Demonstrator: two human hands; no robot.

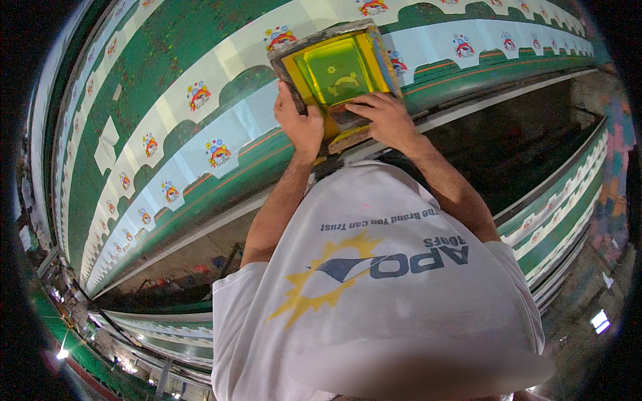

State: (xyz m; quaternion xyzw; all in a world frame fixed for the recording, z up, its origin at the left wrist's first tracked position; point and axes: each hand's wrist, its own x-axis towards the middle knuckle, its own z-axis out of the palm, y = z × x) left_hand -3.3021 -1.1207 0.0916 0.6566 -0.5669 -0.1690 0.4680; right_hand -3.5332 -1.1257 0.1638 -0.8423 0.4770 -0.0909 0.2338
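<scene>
A screen-printing frame (326, 39) with worn edges and a yellow-green mesh lies on the long green table, over the printed strips. A small pale motif shows in its mesh. My left hand (299, 125) grips the frame's left side near its close corner, thumb on top. My right hand (389, 120) is closed at the frame's near right part, fingers bent over a dark brown bar (346, 119) lying across its near end. The bar is partly hidden by the fingers, so its kind is unclear. White and pale blue strips (251, 127) with scalloped edges bear colourful rainbow prints.
The green table (170, 50) curves away on both sides, with its pale rail (461, 115) running close to my body. A loose white scrap (106, 144) lies on the left. Behind me, another table (555, 220) carries similar printed strips.
</scene>
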